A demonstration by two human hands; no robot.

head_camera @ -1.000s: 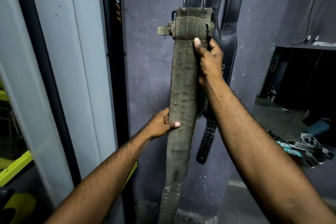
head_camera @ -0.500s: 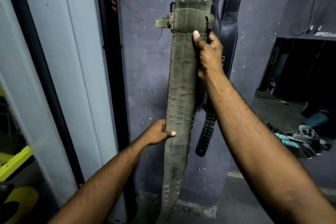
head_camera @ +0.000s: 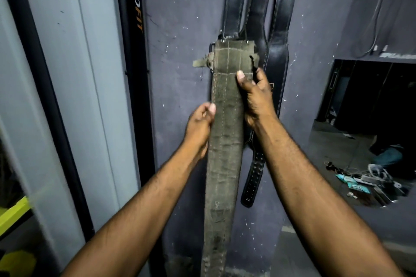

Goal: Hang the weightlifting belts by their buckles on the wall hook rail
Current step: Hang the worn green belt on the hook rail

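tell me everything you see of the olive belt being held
The olive belt is worn and fabric-like, with pale lengthwise stitching and a frayed top by a dark buckle. It is held upright before the black belts. The right hand grips its right edge near the top; the left hand pinches its left edge lower.

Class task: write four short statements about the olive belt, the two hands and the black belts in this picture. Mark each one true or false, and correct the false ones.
1. The right hand grips the olive belt near its top end. True.
2. Black belts hang against the wall behind the olive belt. True.
3. The left hand hangs open, away from the olive belt. False: it pinches the belt's left edge, lower down than the right hand.
4. The olive belt is rolled into a coil. False: it hangs straight down at full length in front of the wall.
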